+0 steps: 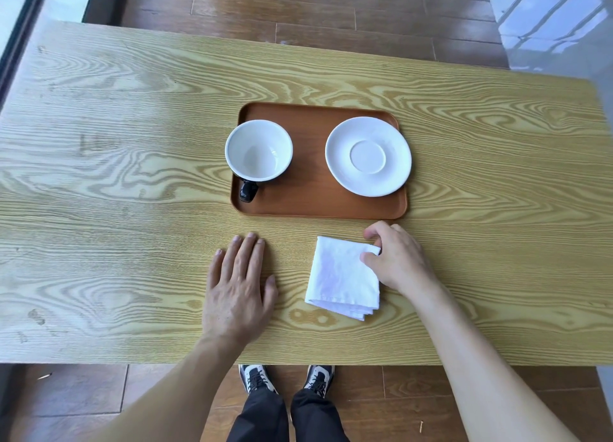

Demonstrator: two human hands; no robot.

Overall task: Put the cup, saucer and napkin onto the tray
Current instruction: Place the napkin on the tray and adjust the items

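The left hand lies flat, fingers spread, just before the brown tray. The right hand pinches the folded white napkin's corner there. The cup and saucer sit on the tray.

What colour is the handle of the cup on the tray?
Black, glossy. The cup is white inside; its handle shows best in the head view.

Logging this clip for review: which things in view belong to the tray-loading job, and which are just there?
Job:
tray
cup, on the tray
saucer, on the tray
napkin, on the table, right hand pinching its corner

Just there:
table
left hand, flat on the table
shoes
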